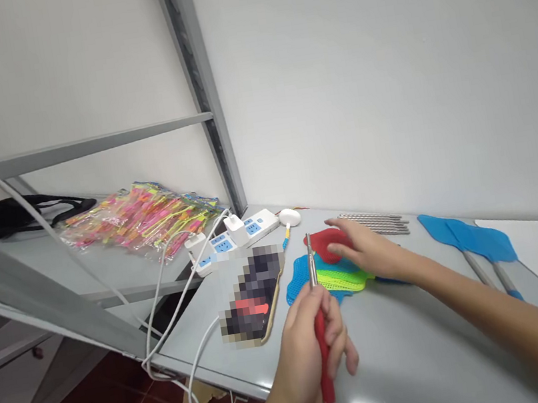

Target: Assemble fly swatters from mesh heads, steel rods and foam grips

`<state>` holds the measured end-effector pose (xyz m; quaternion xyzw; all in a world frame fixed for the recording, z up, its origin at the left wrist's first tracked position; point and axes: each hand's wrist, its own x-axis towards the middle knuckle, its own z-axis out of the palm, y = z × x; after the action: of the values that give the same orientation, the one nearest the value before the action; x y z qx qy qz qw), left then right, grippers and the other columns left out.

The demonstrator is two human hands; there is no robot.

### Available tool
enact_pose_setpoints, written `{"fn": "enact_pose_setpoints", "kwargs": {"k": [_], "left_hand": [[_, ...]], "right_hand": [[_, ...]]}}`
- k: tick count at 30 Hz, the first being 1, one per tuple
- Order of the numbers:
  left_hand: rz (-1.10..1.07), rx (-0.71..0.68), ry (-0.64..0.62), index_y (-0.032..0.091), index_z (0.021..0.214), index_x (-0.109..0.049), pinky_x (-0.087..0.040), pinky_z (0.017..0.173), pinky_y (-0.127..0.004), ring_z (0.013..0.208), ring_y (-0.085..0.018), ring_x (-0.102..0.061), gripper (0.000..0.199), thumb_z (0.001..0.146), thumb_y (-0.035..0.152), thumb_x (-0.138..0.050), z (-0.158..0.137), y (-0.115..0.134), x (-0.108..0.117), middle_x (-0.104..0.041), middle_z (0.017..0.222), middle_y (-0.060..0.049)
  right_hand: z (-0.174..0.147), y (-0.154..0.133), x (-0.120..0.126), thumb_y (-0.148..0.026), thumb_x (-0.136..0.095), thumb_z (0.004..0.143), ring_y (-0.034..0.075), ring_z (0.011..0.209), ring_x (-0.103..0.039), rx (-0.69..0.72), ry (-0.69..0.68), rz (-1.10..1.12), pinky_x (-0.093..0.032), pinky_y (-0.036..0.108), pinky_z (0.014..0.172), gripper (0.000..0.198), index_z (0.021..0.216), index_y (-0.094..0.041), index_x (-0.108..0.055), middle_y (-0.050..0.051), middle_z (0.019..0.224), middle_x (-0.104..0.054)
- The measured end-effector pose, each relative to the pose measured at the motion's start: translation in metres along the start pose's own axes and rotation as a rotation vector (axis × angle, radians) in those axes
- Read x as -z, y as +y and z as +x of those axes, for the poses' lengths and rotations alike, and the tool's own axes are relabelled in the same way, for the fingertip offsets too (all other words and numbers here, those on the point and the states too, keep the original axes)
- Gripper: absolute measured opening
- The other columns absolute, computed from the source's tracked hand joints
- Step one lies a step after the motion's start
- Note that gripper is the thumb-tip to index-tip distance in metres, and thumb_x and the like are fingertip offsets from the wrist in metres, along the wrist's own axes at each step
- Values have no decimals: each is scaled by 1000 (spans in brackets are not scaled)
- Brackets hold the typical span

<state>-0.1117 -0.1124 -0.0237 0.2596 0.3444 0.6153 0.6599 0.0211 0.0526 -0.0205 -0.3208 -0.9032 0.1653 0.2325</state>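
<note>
My left hand is wrapped round the red grip of a metal rod, whose silver end points up and away from me. Over the pile of plastic fly-swatter heads, my right hand reaches in from the right, fingers apart. Its fingertips are at the red swatter head; whether they touch it I cannot tell. Beneath lie a blue mesh swatter head and a yellow-green one. Behind the hand, several thin metal rods rest side by side.
Two blue swatters with grey handles lie at right. A phone, blurred out, lies left of my hands. Behind it are a power strip with white cables and a white round device. Bagged colourful items sit on the left shelf.
</note>
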Motion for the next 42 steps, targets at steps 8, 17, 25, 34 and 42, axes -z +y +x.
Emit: {"fn": "enact_pose_setpoints", "kwargs": {"k": [8,17,25,34,42], "left_hand": [[112,37,105,19,69,-42,-39,44,-23,31,-3,-27,35,94,45,-43,5,-18,3,-39,54,8],[163,-1,87,20,71,-41,-34,43,-21,33,-4,-26,36,94,48,-44,8,-26,4,-39,54,9],[178,-16,54,20,79,-48,-37,44,-22,31,-3,-20,43,94,58,-36,-1,-16,-5,-41,52,9],[647,181,-259,18,81,-52,-34,54,-20,55,-9,-43,39,96,52,-39,-10,-36,-9,-48,62,3],[856,243,-422,18,96,-54,-37,65,-23,67,-11,-46,39,99,50,-32,-7,-26,-16,-53,72,2]], "right_hand": [[-16,-16,-19,-50,-51,90,30,110,-60,15,-140,-277,-47,46,87,46,120,-17,-59,15,124,-62],[-59,-28,-5,-27,-54,92,23,101,-63,287,-76,-366,-41,48,95,21,110,-20,-62,8,108,-68],[-97,-16,49,-19,-53,91,22,90,-66,200,379,-239,-51,37,77,19,108,-24,-59,6,100,-70],[-141,6,77,-43,-60,85,16,64,-59,-506,698,809,-49,28,53,20,86,-24,-53,1,77,-62],[-151,-8,54,-46,-46,91,13,42,-50,-584,781,1059,-42,27,40,23,87,-23,-51,-5,59,-53]]}}
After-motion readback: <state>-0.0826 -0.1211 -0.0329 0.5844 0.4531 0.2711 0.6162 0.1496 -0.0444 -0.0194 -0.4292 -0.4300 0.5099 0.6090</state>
